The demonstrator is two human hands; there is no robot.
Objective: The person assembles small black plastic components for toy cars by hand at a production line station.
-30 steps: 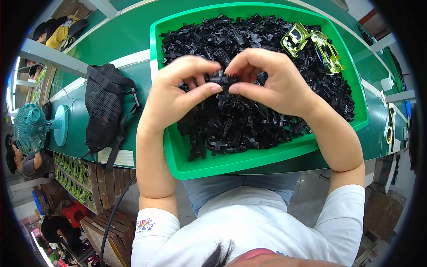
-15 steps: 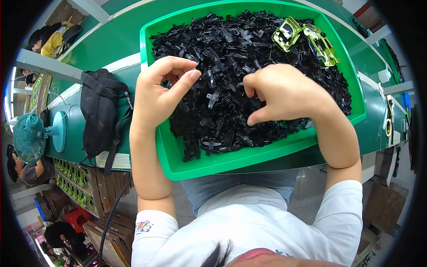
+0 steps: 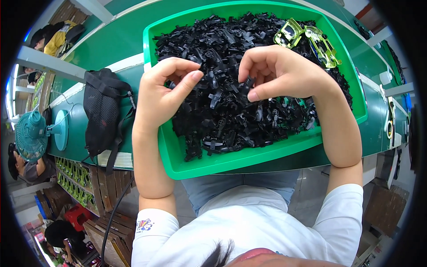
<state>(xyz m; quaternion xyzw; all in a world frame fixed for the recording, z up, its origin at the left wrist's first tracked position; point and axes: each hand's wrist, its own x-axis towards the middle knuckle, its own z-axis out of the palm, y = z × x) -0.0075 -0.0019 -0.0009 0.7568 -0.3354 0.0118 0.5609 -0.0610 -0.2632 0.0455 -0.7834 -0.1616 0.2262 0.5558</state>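
Green plastic tray (image 3: 249,162) sat on green workbench (image 3: 120,40), heaped with small black plastic parts (image 3: 222,111). Left hand (image 3: 162,91) hovered over heap's left side, fingers curled, thumb and forefinger nearly pinched; any part held could not be told. Right hand (image 3: 280,71) rested on heap, fingers bent into parts, grip unclear. Yellow-green clear pieces (image 3: 307,38) lay at tray's far right corner. Black mesh bag (image 3: 102,111) and teal desk fan (image 3: 38,135) stood left of tray.

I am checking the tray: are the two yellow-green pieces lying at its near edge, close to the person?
No, the two yellow-green pieces lie at the far right corner of the green tray, beyond the right hand.
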